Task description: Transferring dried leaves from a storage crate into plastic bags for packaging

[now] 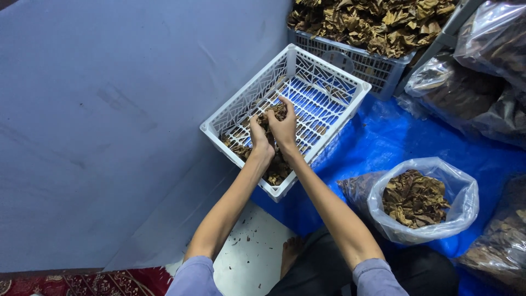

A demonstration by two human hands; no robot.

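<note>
A white slatted plastic crate [230,112] leans tilted against a grey-blue wall, with dried brown leaves [276,170] gathered in its lower corner. Both my hands reach into it. My left hand [259,140] is closed around a small clump of the dried leaves. My right hand [284,127] grips another bunch of leaves [278,112] right beside it, the two hands touching. Blue sheeting shows through the crate's slats.
A second white crate [372,68] heaped with dried leaves stands behind. An open clear plastic bag [460,197] of leaves sits at right on a blue tarp [383,137]. More filled bags [476,82] lie at far right. My bare foot [290,252] rests on white floor.
</note>
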